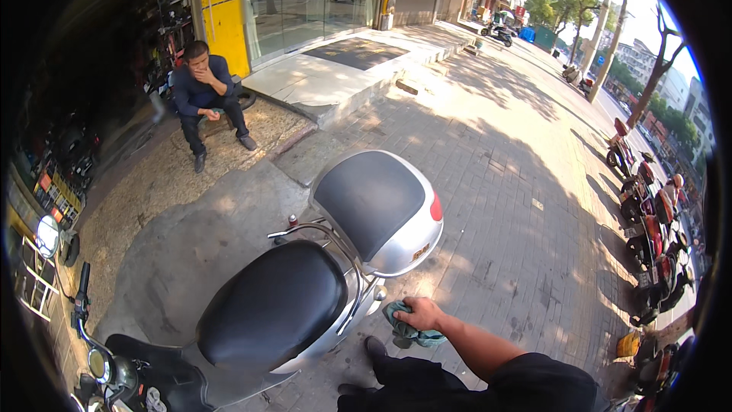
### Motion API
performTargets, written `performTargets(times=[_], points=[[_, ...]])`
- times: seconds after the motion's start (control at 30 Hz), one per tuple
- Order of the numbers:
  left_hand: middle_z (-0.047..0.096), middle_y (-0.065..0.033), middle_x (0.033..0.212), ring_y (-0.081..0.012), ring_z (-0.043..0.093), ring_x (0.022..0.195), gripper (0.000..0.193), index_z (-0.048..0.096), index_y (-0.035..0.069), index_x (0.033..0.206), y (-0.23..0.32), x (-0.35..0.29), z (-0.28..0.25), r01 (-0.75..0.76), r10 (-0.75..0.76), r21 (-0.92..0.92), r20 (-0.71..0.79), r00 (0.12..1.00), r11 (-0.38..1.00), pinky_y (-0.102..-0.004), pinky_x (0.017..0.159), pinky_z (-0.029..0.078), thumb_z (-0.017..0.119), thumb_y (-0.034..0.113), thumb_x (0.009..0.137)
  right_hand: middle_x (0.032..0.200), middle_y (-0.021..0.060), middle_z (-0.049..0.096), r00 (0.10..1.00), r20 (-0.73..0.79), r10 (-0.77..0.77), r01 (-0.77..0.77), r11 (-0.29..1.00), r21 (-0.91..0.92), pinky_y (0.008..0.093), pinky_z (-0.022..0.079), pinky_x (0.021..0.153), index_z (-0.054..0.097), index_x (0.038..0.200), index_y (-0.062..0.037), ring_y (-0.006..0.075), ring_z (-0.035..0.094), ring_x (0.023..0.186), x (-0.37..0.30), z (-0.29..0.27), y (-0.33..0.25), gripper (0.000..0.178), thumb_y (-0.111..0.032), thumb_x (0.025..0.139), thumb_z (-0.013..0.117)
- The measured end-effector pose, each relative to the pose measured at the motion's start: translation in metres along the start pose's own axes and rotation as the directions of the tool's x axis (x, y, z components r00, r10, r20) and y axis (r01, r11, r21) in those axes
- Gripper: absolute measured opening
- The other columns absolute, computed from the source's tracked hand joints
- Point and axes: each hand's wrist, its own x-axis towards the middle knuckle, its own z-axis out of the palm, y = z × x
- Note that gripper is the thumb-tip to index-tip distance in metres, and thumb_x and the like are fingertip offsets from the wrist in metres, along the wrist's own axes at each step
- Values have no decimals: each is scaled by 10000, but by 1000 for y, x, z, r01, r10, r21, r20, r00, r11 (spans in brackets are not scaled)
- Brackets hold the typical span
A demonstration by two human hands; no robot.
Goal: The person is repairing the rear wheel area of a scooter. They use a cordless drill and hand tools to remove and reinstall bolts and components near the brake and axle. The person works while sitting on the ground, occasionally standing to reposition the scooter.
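Note:
My right hand (418, 314) is closed on a bunched, dark green cloth (399, 328). It is low beside the rear of a silver scooter (318, 346), close to the metal rack rail, and I cannot tell whether the cloth touches the scooter. The scooter has a black padded seat (274, 301). Behind the seat sits a silver top box (377, 210) with a dark grey lid and a red reflector at its side. My left hand is out of view.
A person (204, 95) sits by a dark shop front at the left, one hand raised to the face. A raised step (328, 91) runs before glass doors. Several parked scooters (648, 221) line the right. The scooter's handlebar (82, 301) and mirror (48, 236) are at lower left.

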Motion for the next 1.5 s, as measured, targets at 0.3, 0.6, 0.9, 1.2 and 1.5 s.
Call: performTargets(times=[0.3, 0.6, 0.9, 1.2, 1.5], points=[[580, -246, 1197, -435, 574, 1096, 583, 548, 53, 1254, -1, -31, -20, -8, 14, 65, -99, 995, 998, -506, 954, 470, 641, 227, 706, 988, 107, 680, 958, -62, 280, -154, 681, 716, 321, 496, 796, 646, 1092, 63, 189, 615, 861, 118, 71, -42, 383, -244, 871, 712], [677, -222, 1024, -399, 658, 958, 464, 656, 44, 1115, 24, -73, -42, 1, 4, 33, -141, 990, 999, -471, 870, 518, 656, 244, 696, 876, 63, 650, 980, 12, 199, -142, 659, 739, 297, 509, 645, 636, 992, -11, 175, 612, 728, 153, 74, -23, 198, -79, 815, 690], [521, -232, 1339, -410, 491, 1243, 826, 432, 18, 1417, 15, -55, -36, -7, 4, -16, -176, 984, 1000, -462, 1078, 381, 709, 245, 673, 883, 28, 672, 925, 294, 240, -373, 439, 817, 345, 524, 752, 658, 974, -112, 206, 637, 794, 171, 75, 0, 159, -208, 885, 568], [564, -232, 1291, -392, 542, 1186, 761, 509, -15, 1347, -1, -49, -25, -149, 92, -190, -279, 956, 970, -432, 1050, 412, 742, 193, 653, 879, 24, 652, 881, 262, 393, -440, 482, 757, 371, 503, 756, 651, 970, -130, 224, 601, 784, 186, 71, 0, 260, -322, 878, 501], [607, -243, 1219, -372, 621, 1086, 793, 488, 0, 1381, 2, -47, -33, -45, 9, -162, -216, 976, 986, -419, 968, 480, 749, 232, 670, 943, 28, 674, 841, 239, 485, -483, 473, 737, 383, 509, 811, 650, 1041, -117, 233, 623, 856, 173, 81, -23, 299, -345, 899, 517]])
